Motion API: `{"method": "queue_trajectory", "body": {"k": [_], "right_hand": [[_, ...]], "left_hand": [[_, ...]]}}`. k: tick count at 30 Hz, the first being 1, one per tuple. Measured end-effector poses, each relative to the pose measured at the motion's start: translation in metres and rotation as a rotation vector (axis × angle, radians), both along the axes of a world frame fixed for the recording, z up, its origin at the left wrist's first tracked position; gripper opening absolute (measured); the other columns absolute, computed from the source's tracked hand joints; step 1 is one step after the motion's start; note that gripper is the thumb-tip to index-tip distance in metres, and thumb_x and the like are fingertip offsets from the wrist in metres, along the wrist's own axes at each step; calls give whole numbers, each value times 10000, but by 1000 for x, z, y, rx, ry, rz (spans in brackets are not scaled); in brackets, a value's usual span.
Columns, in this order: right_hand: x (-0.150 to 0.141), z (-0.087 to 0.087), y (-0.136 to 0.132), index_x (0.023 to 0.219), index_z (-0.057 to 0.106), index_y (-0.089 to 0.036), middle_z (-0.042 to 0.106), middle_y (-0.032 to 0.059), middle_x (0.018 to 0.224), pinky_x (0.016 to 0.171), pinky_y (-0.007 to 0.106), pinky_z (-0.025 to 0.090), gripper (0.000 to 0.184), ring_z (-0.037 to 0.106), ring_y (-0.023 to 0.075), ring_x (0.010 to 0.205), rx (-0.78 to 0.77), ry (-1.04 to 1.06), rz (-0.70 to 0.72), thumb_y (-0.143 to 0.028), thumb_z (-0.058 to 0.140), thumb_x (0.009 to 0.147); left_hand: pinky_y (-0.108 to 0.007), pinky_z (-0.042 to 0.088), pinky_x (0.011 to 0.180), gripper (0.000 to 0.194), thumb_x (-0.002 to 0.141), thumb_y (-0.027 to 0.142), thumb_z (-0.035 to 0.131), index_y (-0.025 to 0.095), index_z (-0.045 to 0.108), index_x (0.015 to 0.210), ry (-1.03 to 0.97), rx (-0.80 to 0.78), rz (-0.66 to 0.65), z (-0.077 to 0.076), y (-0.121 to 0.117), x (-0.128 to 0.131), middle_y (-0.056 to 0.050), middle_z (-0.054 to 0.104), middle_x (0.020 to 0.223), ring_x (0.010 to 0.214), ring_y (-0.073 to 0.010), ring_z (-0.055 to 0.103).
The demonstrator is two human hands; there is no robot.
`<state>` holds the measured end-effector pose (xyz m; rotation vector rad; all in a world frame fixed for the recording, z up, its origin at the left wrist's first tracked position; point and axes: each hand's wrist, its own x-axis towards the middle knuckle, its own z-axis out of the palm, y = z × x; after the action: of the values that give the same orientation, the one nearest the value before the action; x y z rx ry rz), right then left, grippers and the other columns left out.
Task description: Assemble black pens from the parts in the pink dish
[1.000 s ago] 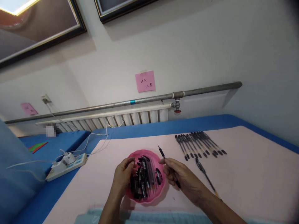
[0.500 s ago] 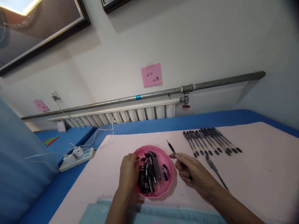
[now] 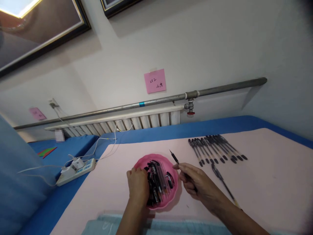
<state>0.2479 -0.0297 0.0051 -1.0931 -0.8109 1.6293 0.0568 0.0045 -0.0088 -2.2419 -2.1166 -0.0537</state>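
A change in the position of the left hand (image 3: pixel 138 184) is noted: over the last second it has been turned knuckles-up and brought down over the left side of the bowl (image 3: pixel 172 195). Its fingertips are hidden; whether anything is gripped cannot be told. By contrast, the right hand (image 3: pixel 195 179) is found unchanged: its fingers are closed on an uncapped pen (image 3: pixel 174 158), held just beside the bowl's right rim, tip upward and tilted away from the wearer.

In the bowl, black parts (image 3: pixel 154 182) are heaped at the left and middle, clear tubes (image 3: pixel 162 176) are laid beside them, and a cap (image 3: pixel 170 179) is seen near the right wall. It is judged from the change that the parts are being sorted through by the left hand while the pen is kept ready in the right.

On the sheet (image 3: pixel 269 182) covering the worktop (image 3: pixel 158 132), capped pens (image 3: pixel 207 150) are laid in a slanting row, well apart from the bowl. One further biro (image 3: pixel 223 179) is set nearer, its lower end beside the right forearm
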Motion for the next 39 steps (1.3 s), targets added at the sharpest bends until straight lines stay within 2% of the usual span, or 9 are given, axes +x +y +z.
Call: {"method": "queue_trajectory", "body": {"k": [6, 17, 24, 28, 30, 32, 35, 37, 39], "right_hand": [[0, 1, 0, 839, 591, -175, 390, -86, 520, 372, 185, 75, 283, 213, 19, 365, 4, 12, 6, -423, 599, 703], [-1, 2, -1, 814, 584, -176, 391, -83, 525, 373, 191, 84, 276, 218, 23, 371, 24, -7, 23, -435, 581, 719], [-3, 3, -2, 748, 558, -183, 394, -80, 530, 382, 191, 85, 220, 225, 22, 381, 23, -14, 38, -401, 582, 723], [-4, 3, -2, 735, 545, -190, 382, -84, 524, 385, 196, 84, 206, 210, 25, 374, 47, -34, 32, -396, 552, 742], [-5, 2, -2, 725, 537, -193, 383, -83, 516, 386, 201, 92, 209, 201, 29, 372, 64, -87, 36, -399, 533, 761], [-8, 2, -3, 694, 540, -191, 390, -74, 505, 388, 203, 136, 219, 240, 42, 387, 118, -198, 48, -396, 529, 770], [-12, 2, -7, 747, 622, -193, 458, -45, 534, 449, 212, 281, 206, 386, 88, 483, 278, -410, 96, -385, 550, 767], [-14, 1, -10, 801, 661, -204, 534, -24, 597, 527, 228, 348, 208, 460, 121, 568, 380, -522, 134, -375, 545, 779], [-15, 0, -11, 800, 670, -214, 592, -11, 656, 585, 238, 377, 207, 508, 144, 627, 453, -598, 154, -356, 520, 805]], "left_hand": [[-380, 317, 766, 325, 818, 84, 347, 121, 659, 901, 36, -25, 35, 2, -1, -1, -153, 635, 981, 930, -270, 546], [-374, 322, 768, 329, 811, 67, 333, 127, 645, 895, 46, -75, 51, 7, -2, -1, -130, 668, 920, 865, -245, 595], [-371, 336, 744, 304, 784, 51, 351, 107, 642, 849, -39, -63, 45, 9, -6, 5, -153, 671, 862, 773, -245, 616], [-365, 370, 751, 278, 815, 98, 347, 124, 619, 866, -119, -2, 65, 7, -2, 1, -136, 670, 877, 826, -240, 613], [-347, 403, 759, 247, 840, 154, 359, 143, 597, 903, -357, 57, 63, 5, 1, -3, -117, 660, 932, 875, -223, 606], [-322, 450, 734, 190, 835, 221, 420, 161, 575, 927, -864, 36, 73, 3, 4, -6, -87, 656, 917, 842, -192, 615], [-280, 506, 625, 209, 717, 265, 624, 164, 567, 892, -1638, -148, 135, 3, 3, -7, -34, 639, 791, 696, -146, 623], [-237, 512, 564, 307, 596, 244, 744, 145, 579, 835, -1884, -224, 174, 5, 1, -6, -4, 613, 703, 608, -108, 598], [-190, 499, 519, 339, 526, 233, 798, 134, 587, 772, -1992, -254, 174, 8, -1, -4, 25, 584, 621, 533, -67, 553]]}}
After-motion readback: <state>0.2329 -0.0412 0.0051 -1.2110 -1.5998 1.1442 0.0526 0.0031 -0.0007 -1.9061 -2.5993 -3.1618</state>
